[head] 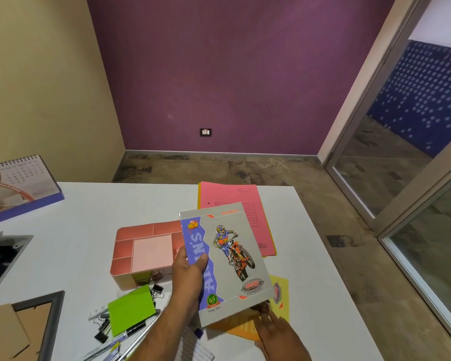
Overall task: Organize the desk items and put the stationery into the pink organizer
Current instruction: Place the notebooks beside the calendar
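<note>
Pinched at its spine edge by the left hand, the light, floppy notebook hangs above the desk right of the pink organizer, while the flat-fingered right hand presses the yellow book nearer.

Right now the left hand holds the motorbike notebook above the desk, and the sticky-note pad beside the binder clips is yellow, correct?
Not quite: the head view shows the sticky-note pad beside the binder clips is green. The left hand does hold the motorbike notebook above the desk.
</note>
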`<state>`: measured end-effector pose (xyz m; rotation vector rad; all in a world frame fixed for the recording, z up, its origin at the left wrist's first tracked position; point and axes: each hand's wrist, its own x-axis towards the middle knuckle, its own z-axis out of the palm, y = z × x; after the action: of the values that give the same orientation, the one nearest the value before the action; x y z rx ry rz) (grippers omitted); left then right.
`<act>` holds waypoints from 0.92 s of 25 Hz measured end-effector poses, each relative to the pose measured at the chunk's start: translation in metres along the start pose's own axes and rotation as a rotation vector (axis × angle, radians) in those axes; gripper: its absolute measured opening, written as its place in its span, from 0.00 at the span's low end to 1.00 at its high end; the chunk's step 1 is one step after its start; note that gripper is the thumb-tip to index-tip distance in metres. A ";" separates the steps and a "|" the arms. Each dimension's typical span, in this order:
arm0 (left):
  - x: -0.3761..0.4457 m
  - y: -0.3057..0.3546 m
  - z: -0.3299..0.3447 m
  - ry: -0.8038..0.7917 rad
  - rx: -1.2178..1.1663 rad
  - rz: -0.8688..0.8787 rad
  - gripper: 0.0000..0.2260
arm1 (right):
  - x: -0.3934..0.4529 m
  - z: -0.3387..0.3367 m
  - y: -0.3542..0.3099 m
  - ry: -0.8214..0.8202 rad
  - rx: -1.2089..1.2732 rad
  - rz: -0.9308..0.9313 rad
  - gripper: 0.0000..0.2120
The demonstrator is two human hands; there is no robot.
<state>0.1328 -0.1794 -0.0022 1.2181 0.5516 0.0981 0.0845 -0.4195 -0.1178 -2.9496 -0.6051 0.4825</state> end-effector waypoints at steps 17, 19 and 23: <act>0.010 0.009 -0.022 -0.016 -0.093 0.001 0.11 | -0.027 -0.069 0.024 0.796 0.451 0.436 0.24; 0.007 0.006 -0.021 -0.036 0.022 0.022 0.12 | -0.029 -0.079 0.025 0.888 0.495 0.456 0.22; -0.009 -0.012 -0.005 -0.086 0.187 0.030 0.15 | -0.029 -0.094 0.008 0.948 0.558 0.406 0.18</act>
<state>0.1200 -0.1828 -0.0114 1.4064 0.4749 0.0199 0.0928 -0.4411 -0.0220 -2.3338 0.2129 -0.6204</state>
